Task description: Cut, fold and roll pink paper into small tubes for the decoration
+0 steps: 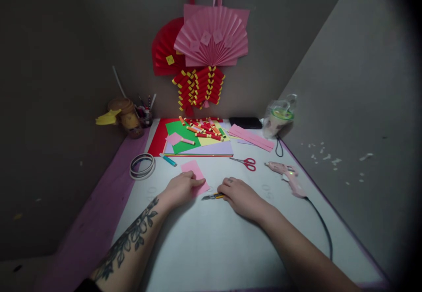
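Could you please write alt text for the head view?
On a white table, the left hand presses a pink paper flat while the right hand holds a utility knife beside it. Red scissors and a glue gun lie nearby.

The right hand [242, 195] is covering most of the utility knife [212, 196]; the left hand [181, 187] is hiding part of the pink paper [194, 171].

Left forearm [132, 239] bears a dark floral tattoo (leaves, blossoms); both arms bare, sleeveless.
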`<state>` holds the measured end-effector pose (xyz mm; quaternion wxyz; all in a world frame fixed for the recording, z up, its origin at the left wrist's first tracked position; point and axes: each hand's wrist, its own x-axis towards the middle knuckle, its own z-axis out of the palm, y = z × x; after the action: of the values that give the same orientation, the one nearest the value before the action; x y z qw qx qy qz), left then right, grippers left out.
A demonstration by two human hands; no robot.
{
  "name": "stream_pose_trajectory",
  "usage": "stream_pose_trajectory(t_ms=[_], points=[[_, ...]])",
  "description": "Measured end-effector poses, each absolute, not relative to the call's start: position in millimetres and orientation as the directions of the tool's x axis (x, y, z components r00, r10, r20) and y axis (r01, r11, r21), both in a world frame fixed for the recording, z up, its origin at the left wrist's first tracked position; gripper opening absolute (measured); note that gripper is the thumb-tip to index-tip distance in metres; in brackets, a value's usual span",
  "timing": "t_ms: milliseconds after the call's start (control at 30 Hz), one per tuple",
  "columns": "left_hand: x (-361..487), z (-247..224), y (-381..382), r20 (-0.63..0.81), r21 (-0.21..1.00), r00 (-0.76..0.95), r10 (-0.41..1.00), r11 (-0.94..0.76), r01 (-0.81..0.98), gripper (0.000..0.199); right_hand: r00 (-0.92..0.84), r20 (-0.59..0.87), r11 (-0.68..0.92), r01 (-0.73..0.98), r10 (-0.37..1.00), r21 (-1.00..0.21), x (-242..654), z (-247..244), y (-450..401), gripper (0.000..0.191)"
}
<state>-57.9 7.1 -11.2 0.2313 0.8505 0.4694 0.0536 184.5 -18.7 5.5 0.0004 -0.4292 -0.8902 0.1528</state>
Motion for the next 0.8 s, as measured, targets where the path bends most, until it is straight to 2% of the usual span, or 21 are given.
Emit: stream_pose_trajectory(t_ms=[133,267,333,500,800], points=[[-58,-10,7,-0.101,0.422,0.572,0.814,-0.485,0.766,0.035,-0.514,-0.063,0.474,0.826,0.855,-0.304,190,5,-13,0.018],[-58,-8,7,-0.117,0.454,0.462,0.879,-0.367,0.812,0.037,-0.356,-0.026,0.339,0.908,0.934,-0.247,190,-1,-1,0.021],[-58,-7,7,-0.134,0.456,0.409,0.903,-0.310,0.834,0.030,-0.365,-0.042,0.349,0.914,0.930,-0.207,186,-3,5,0.022],[-58,-6,7,-0.112,0.429,0.421,0.900,-0.338,0.837,0.006,-0.400,-0.048,0.392,0.912,0.915,-0.116,172,-5,21,0.022],[-61,-4,7,-0.108,0.514,0.423,0.899,-0.314,0.798,0.006,-0.454,-0.102,0.450,0.891,0.885,-0.061,163,-4,36,0.022]])
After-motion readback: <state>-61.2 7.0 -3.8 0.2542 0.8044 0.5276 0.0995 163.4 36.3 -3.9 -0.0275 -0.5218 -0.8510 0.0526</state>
